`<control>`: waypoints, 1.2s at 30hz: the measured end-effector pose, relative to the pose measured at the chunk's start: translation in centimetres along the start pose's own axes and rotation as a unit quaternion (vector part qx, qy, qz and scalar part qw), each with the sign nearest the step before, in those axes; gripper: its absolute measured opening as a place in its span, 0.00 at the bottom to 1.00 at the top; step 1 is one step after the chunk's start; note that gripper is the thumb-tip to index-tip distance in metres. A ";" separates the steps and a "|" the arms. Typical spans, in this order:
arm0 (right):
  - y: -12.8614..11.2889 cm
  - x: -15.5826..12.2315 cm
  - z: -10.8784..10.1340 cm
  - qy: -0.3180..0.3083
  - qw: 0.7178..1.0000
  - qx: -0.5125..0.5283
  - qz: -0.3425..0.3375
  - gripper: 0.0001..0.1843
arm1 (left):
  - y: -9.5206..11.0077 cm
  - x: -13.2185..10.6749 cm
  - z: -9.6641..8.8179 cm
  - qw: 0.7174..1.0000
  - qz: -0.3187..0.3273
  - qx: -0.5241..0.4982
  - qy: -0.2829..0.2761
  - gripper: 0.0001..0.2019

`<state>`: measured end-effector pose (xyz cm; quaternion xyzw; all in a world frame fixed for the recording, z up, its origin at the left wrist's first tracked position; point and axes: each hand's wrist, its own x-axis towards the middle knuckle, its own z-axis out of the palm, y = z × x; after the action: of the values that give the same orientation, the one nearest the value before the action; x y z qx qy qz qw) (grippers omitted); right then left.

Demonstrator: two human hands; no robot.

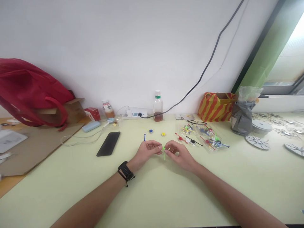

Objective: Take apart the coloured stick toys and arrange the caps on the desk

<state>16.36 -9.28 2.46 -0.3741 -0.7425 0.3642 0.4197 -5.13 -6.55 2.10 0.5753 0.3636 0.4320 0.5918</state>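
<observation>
My left hand [146,151] and my right hand [178,154] meet over the pale green table [152,193], fingertips pinched together. Between them is a small green plastic piece [163,150] with a thin stem pointing down; both hands pinch it. A black watch is on my left wrist. Just beyond the hands lie a blue pin [144,137], a blue disc [150,131] and a yellow disc [163,134]. To the right are loose red, white and black pins [188,140] and clear bags of coloured parts [206,134].
A black phone [108,143] lies left of my hands. A red bag [28,91], cardboard box, bottles [158,107] and a power strip line the wall. A striped bag [215,106], a grey wrapped object [242,115] and white discs [257,142] sit at right.
</observation>
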 end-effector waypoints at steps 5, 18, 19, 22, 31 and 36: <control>0.2 -0.1 -0.3 0.030 0.998 -0.042 -0.022 0.10 | 0.1 -0.1 0.0 1.000 -0.005 0.004 0.003 0.17; -0.1 -0.1 -0.6 0.017 0.993 -0.113 -0.029 0.27 | 0.1 0.0 -0.2 0.999 -0.025 -0.028 0.020 0.17; -0.1 -0.1 -0.6 0.021 0.995 -0.095 -0.024 0.25 | 0.0 0.0 -0.2 0.999 -0.022 -0.027 0.019 0.16; -0.2 -0.1 -0.4 0.019 0.998 -0.055 -0.011 0.13 | 0.1 0.0 0.0 1.000 -0.011 -0.017 0.008 0.16; 0.2 -0.3 -0.2 -0.015 0.999 -0.039 -0.005 0.09 | 0.3 -0.2 0.2 1.000 -0.004 -0.009 0.000 0.16; 0.4 -0.4 -0.2 0.021 1.000 -0.013 0.004 0.30 | 0.2 -0.1 0.1 1.000 -0.005 -0.014 0.007 0.15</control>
<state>16.77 -9.34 2.03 -0.3903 -0.7367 0.3482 0.4286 -5.13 -6.72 2.34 0.5620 0.3641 0.4381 0.5997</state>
